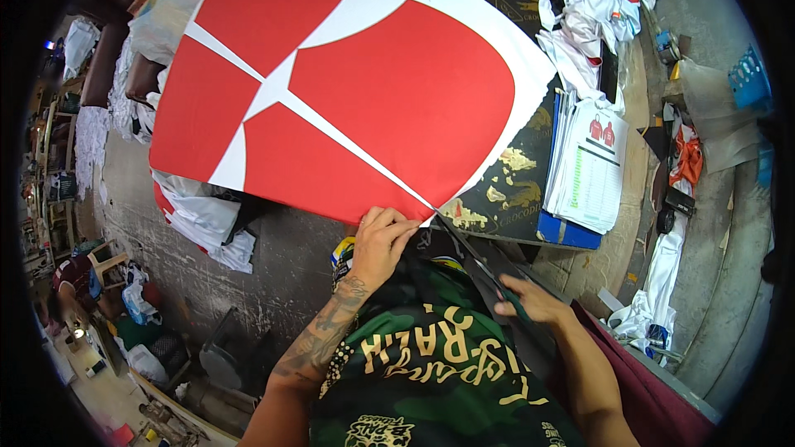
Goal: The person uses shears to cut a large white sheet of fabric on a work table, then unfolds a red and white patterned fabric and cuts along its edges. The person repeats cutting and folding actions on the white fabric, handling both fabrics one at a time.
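A large sheet of white fabric printed with red garment panels (406,74) lies spread over a black table. My left hand (380,240) rests at the sheet's near edge, its fingers bent over the red cloth and pressing or pinching it there. In my right hand (532,301) is a pair of scissors (478,261), held by the handles. Their blades reach up and left to the near corner of the cloth, at the white strip beside the red panel. Whether the blades are parted is hard to make out.
Right of the cloth, a stack of papers (590,167) lies on a blue folder (569,231) at the table's edge. White and red fabric scraps (580,33) are heaped at the far right. More white cloth (207,219) hangs below the table's left side. Another person (73,277) is at lower left.
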The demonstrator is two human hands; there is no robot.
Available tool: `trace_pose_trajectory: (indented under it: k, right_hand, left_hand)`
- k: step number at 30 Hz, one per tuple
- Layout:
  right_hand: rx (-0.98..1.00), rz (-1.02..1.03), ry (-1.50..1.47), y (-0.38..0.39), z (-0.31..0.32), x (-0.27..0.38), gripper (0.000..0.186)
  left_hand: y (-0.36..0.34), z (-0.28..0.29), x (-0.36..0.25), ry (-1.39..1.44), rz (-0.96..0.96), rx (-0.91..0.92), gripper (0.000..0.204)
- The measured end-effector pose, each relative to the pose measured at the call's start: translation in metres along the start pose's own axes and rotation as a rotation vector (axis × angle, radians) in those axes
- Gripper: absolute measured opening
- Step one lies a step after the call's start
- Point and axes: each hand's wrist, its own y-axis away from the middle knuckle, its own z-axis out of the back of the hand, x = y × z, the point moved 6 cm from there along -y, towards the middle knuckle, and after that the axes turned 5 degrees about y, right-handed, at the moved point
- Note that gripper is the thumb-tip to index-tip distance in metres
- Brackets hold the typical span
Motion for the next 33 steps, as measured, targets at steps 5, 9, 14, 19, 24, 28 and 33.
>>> trace_pose_trajectory:
  k: [5,9,14,19,24,28,33]
  right_hand:
    - [-0.011,0.083,0.088,-0.048,0.032,0.023,0.068]
    - [0.032,0.046,0.095,-0.057,0.050,0.025,0.072]
    - [0.055,-0.079,0.144,-0.056,0.055,0.030,0.073]
    - [0.006,-0.109,0.190,-0.073,0.053,0.056,0.070]
    - [0.072,-0.199,0.304,-0.104,0.057,0.087,0.075]
    - [0.029,-0.079,0.122,-0.137,0.062,0.133,0.082]
    - [0.067,-0.102,0.203,-0.167,0.070,0.183,0.083]
  left_hand:
    - [-0.003,-0.011,-0.008,-0.144,-0.060,0.076,0.022]
    - [0.000,-0.018,-0.005,-0.176,-0.038,0.084,0.021]
    - [0.000,-0.018,-0.002,-0.161,-0.019,0.070,0.021]
    - [0.000,-0.017,-0.001,-0.154,-0.006,0.079,0.021]
    - [-0.002,-0.015,0.002,-0.071,-0.004,0.093,0.018]
    - [-0.007,-0.014,0.011,0.001,0.026,0.187,0.022]
    - [-0.010,-0.008,0.025,0.131,0.055,0.306,0.020]
